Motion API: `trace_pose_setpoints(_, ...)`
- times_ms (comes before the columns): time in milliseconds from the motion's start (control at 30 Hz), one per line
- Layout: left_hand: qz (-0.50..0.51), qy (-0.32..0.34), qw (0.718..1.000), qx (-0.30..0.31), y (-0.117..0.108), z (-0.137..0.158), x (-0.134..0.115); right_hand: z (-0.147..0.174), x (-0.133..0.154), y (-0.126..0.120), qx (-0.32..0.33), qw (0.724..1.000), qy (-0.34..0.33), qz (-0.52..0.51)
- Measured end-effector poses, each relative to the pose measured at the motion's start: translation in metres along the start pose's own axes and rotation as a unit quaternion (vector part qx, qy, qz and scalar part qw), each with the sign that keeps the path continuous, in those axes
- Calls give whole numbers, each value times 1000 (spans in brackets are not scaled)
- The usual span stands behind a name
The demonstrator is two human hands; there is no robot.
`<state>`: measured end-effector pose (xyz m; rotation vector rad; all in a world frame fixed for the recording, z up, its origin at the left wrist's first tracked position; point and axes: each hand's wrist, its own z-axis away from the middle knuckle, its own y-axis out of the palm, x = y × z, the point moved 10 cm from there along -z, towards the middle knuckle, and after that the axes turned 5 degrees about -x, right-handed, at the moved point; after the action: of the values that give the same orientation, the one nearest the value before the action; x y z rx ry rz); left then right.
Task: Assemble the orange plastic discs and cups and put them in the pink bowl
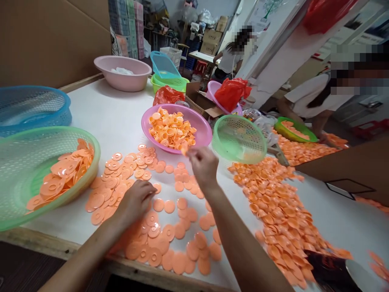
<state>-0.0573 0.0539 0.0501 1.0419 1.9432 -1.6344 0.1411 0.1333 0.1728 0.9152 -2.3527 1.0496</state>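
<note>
My right hand (204, 167) is closed in a pinch at the near rim of a pink basin (202, 125). A small orange cup-shaped piece (184, 148) shows at its fingertips. Inside the basin lies a heap of similar orange cup-shaped pieces (172, 127). My left hand (137, 199) is low over the table, its fingers drawn together at the edge of a flat orange disc (157, 188). Around both hands many orange discs (178, 263) lie spread on the white table (85, 106), some showing a raised ring in the middle.
At left stand a green basket (94, 152) holding discs and a blue basket (62, 111). A green colander (237, 150) is beside the basin. Orange cups (273, 211) form a long pile at right. A pale pink tub (127, 83) stands behind. Two people work farther back.
</note>
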Motion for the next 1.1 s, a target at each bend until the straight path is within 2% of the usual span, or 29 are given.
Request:
trace_pose_setpoints(67,-53,76,994,63,16,14,-15,-45,-5,-12,-43,999,8,-7)
trace_pose_setpoints(100,-79,95,988,88,26,18,-20,-57,-7,-18,-50,999,9,-11)
trace_pose_setpoints(167,-123,106,981,108,44,14,-27,-55,-14,-30,-33,999,14,-10)
trace_pose_setpoints(233,-145,93,981,91,53,0,-31,-19,-27,-44,24,999,33,7)
trace_pose_setpoints(333,-133,82,984,81,55,-11,-38,72,-73,-84,110,984,121,69)
trace_pose_setpoints(433,-81,119,972,184,70,11,-53,160,-127,-146,112,957,205,175)
trace_pose_setpoints(500,-67,134,960,238,79,31,-58,199,-150,-176,106,942,221,230)
trace_pose_setpoints(533,-71,132,959,239,81,35,-58,212,-158,-185,107,937,227,244)
trace_pose_setpoints(600,-86,114,970,196,81,29,-53,225,-166,-192,114,933,238,246)
trace_pose_setpoints(667,-89,84,983,135,78,15,-45,226,-168,-192,108,934,245,237)
trace_pose_setpoints(733,-71,57,991,98,74,2,-37,222,-166,-192,89,937,250,228)
trace_pose_setpoints(800,-50,49,993,95,71,-1,-33,221,-164,-193,73,937,261,221)
trace_pose_setpoints(933,-41,45,992,112,61,11,-27,227,-169,-199,66,932,295,202)
trace_pose_setpoints(1100,-7,39,995,92,57,9,-26,226,-174,-201,71,921,330,197)
